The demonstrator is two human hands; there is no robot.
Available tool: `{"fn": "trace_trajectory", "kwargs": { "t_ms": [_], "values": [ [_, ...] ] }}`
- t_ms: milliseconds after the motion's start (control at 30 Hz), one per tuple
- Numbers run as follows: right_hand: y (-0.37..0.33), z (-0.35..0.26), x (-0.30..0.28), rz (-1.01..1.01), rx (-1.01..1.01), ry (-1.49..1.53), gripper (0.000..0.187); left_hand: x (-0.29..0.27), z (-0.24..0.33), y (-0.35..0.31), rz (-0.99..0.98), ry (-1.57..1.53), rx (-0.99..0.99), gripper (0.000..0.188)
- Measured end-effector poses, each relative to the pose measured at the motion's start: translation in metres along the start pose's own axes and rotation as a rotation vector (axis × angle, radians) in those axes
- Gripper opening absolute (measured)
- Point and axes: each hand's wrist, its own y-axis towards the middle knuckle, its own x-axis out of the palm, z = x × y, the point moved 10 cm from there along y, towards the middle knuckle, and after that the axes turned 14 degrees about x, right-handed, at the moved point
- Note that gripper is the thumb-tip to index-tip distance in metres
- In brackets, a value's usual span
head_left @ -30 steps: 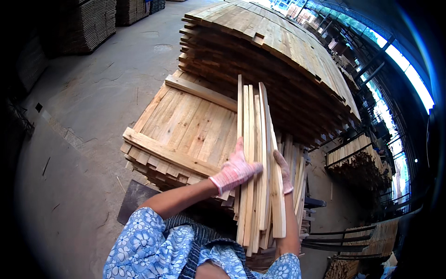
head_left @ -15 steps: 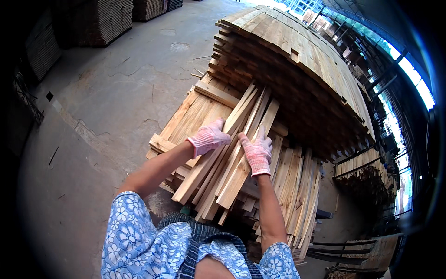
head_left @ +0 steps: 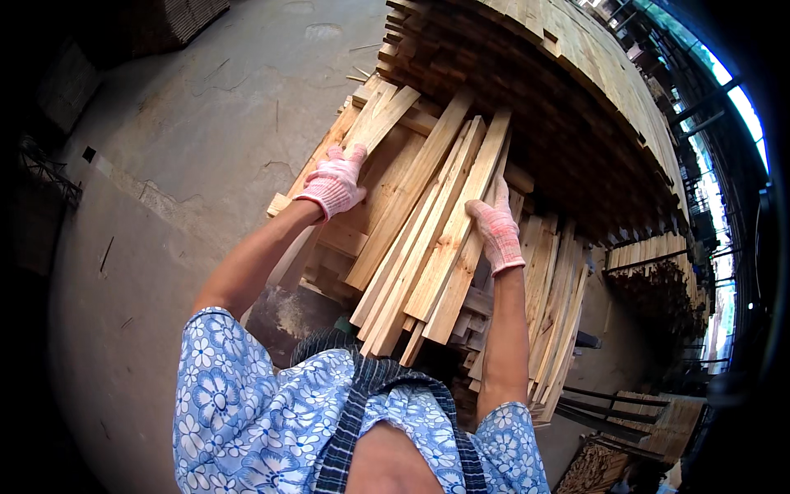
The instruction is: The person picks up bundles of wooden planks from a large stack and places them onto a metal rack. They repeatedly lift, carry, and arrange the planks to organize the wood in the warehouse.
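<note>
My left hand (head_left: 336, 183), in a pink-and-white knit glove, is closed around a pair of wooden slats (head_left: 380, 118) at the left side of the board platform. Their near ends pass under my wrist and point toward me. My right hand (head_left: 498, 226), gloved the same way, grips the right edge of a loose bundle of slats (head_left: 448, 247), its thumb on top and its fingertips partly hidden along the side. A single slat (head_left: 411, 185) lies between the two hands, at the bundle's left edge.
A tall stack of boards (head_left: 527, 107) rises right behind the slats. More long slats (head_left: 553, 288) lie to the right of my right forearm. Other lumber piles (head_left: 654, 272) stand farther right and at the far left. Concrete floor (head_left: 189, 181) stretches along the left.
My left hand has moved left with a pair of slats, parting them from the bundle. My right hand has shifted slightly right, still at the bundle's edge. The view has tilted downward.
</note>
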Motion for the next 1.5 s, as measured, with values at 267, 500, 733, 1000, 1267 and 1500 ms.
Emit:
{"fn": "trace_trajectory", "kwargs": {
  "t_ms": [267, 500, 733, 1000, 1267, 1500],
  "values": [
    [-0.042, 0.004, -0.037, -0.23, -0.123, 0.499, 0.086, 0.008, -0.063, 0.009, 0.155, -0.171, -0.119, 0.074],
    [0.002, 0.084, -0.06, 0.533, -0.221, -0.518, 0.063, -0.018, 0.037, 0.004, 0.483, -0.036, 0.244, 0.061],
    [0.009, 0.084, -0.027, 0.204, -0.091, -0.053, 0.087, 0.07, 0.075, 0.027, 0.054, -0.562, 0.062, 0.085],
    [-0.019, 0.03, -0.013, 0.333, 0.011, -0.625, 0.088, 0.126, 0.069, 0.031, -0.073, -0.937, 0.092, 0.13],
    [-0.051, -0.006, 0.029, 0.52, -0.149, -0.804, 0.074, 0.111, 0.083, 0.017, -0.052, -0.803, 0.068, 0.119],
    [-0.054, -0.005, 0.03, 0.437, -0.029, -0.868, 0.091, 0.031, 0.053, 0.0, 0.11, -0.741, 0.163, 0.105]
  ]
}}
